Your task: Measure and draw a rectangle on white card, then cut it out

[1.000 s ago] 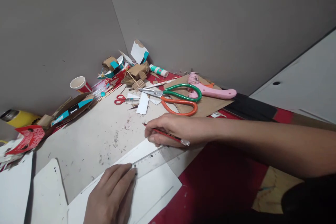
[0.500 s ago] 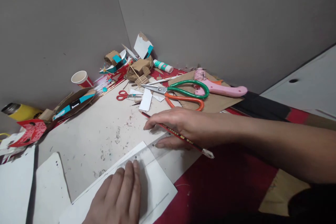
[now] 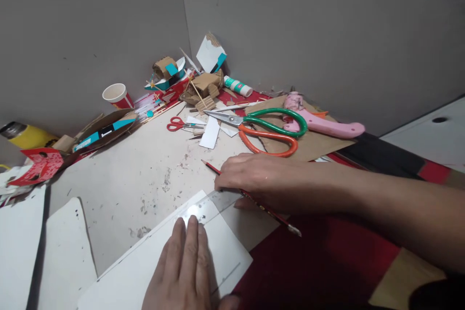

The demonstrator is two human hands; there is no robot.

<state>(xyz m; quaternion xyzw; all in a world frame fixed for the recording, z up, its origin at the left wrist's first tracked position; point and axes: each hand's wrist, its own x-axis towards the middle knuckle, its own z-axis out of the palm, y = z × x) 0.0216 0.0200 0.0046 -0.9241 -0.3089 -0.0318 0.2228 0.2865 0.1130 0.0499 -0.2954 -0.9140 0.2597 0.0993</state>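
My right hand holds a red pencil that lies under the fingers, its tip pointing far left. The fingertips rest at the far end of a clear plastic ruler. The ruler lies across a white sheet of card at the near edge. My left hand lies flat on the card and the ruler's near part, fingers together, pressing down.
Large green-and-orange scissors and a pink glue gun lie on brown cardboard behind my right hand. Small red scissors, a glue bottle, a paper cup, a yellow can and cardboard scraps crowd the far corner. White card pieces lie left.
My right hand turned the pencil from beside the ruler to lying under the fingers, then settled on the ruler's far end. My left hand slid right along the card. The view shifted.
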